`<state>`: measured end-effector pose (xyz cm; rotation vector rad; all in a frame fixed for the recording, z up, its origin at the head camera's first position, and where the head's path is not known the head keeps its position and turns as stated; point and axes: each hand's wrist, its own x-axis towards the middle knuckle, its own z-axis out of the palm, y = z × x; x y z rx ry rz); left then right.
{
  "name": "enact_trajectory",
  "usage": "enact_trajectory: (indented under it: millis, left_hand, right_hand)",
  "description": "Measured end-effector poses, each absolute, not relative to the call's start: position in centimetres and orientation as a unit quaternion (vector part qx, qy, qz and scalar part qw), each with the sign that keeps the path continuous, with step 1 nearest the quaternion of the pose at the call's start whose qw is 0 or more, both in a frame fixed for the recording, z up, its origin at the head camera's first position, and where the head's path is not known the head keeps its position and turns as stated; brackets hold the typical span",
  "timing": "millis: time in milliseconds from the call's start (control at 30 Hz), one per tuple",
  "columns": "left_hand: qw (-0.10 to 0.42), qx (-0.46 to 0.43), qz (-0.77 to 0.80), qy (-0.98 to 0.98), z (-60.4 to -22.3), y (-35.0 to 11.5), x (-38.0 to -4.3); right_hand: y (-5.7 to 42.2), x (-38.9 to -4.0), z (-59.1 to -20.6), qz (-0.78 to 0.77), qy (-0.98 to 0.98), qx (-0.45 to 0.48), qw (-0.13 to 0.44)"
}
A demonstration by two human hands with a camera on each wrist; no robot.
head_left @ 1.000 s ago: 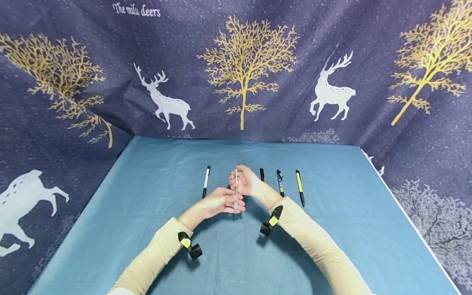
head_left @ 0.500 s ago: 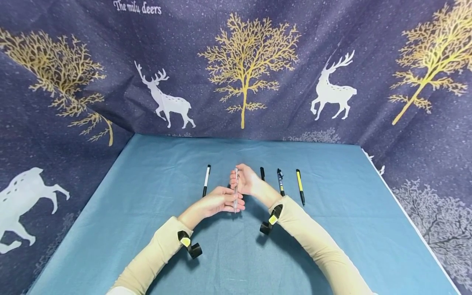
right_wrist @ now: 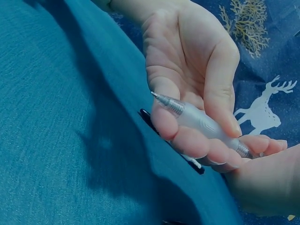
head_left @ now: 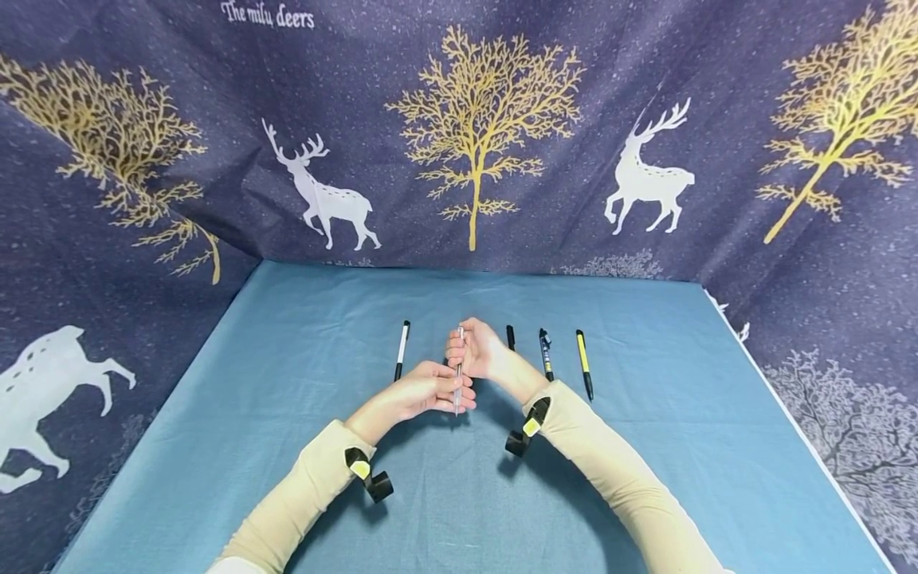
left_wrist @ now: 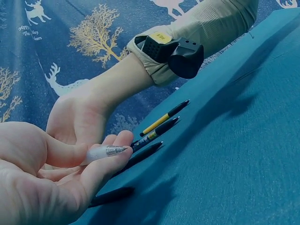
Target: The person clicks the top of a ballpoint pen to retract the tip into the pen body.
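A clear ballpoint pen [head_left: 459, 368] is held above the table between both hands, its metal tip toward the person. My left hand [head_left: 425, 391] pinches the frosted grip with the thumb on top and the fingers beneath, plain in the right wrist view on the pen's grip [right_wrist: 201, 124]. At the far end, my right hand [head_left: 482, 352] has its fingers curled round the pen, thumb by its top. The left wrist view shows the pen tip [left_wrist: 114, 150] protruding past the left thumb; the pen's rear half is hidden there.
On the blue tablecloth [head_left: 459, 502] lie a white-and-black pen [head_left: 402, 351] to the left, and a black pen [head_left: 510, 338], a patterned dark pen [head_left: 546, 355] and a yellow-and-black pen [head_left: 584, 365] to the right. A dark deer-print cloth [head_left: 538, 199] hangs behind.
Both hands stay in nearly the same place, still holding the pen. The pen tilts very slightly, its tip shifting a little left.
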<state>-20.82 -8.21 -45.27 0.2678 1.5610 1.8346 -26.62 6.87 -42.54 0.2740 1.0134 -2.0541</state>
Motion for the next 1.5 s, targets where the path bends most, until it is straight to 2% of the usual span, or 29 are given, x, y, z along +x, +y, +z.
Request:
enact_trajectory:
  millis: [767, 1500]
  left_hand:
    - [0.345, 0.072, 0.712, 0.608, -45.34, -8.1, -20.8]
    - [0.35, 0.084, 0.721, 0.592, -45.32, -8.28, -20.84]
  right_hand:
    - [6.54, -26.56, -43.05, -0.82, 0.393, 0.101, 0.403]
    - [6.57, -27.01, -43.17, -0.817, 0.394, 0.106, 0.407]
